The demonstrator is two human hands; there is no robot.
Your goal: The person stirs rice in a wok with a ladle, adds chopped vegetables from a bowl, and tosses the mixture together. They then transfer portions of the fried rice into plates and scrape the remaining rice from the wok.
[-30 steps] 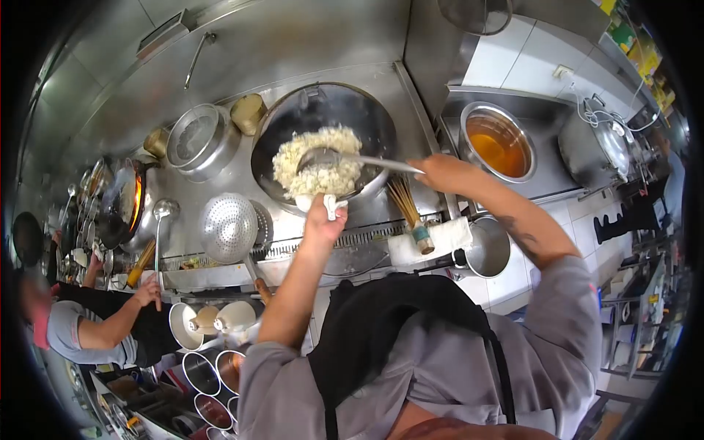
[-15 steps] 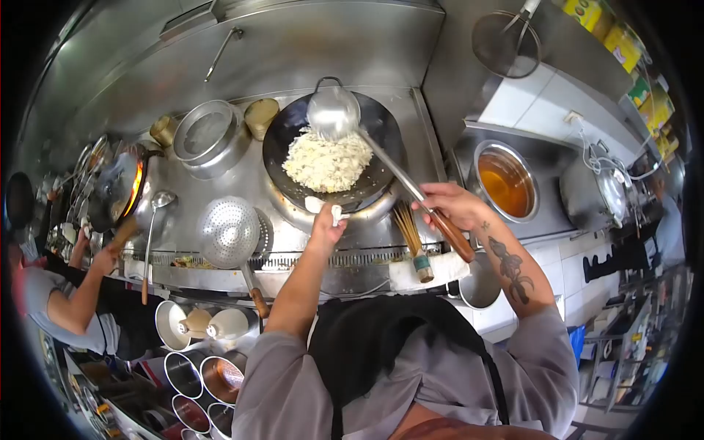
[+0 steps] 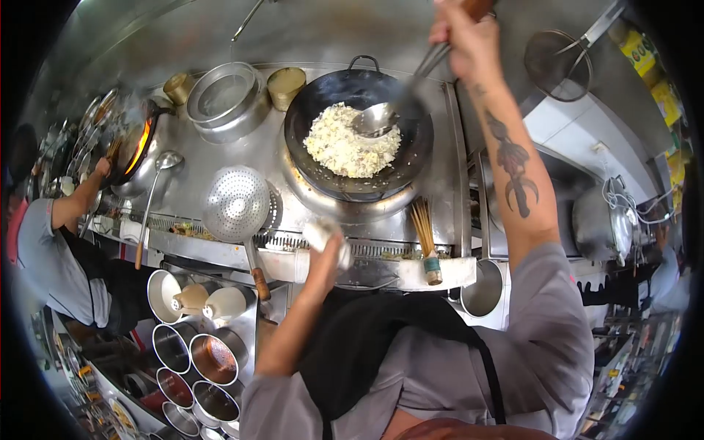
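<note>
Watching remotely, I see the right hand (image 3: 471,42), fingers wrapped round a ladle (image 3: 375,122) at the rice (image 3: 339,143); left hand (image 3: 327,258), fingers clasping a blurred cloth (image 3: 318,233).

The wok (image 3: 415,139) is black; the rice (image 3: 343,144), white flecked with yellow; the ladle (image 3: 374,119), silver-grey.

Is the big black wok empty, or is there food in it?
Not empty, but only partly full: pale, rice-like food lies heaped inside the wok, whose dark sides are mostly bare.
</note>
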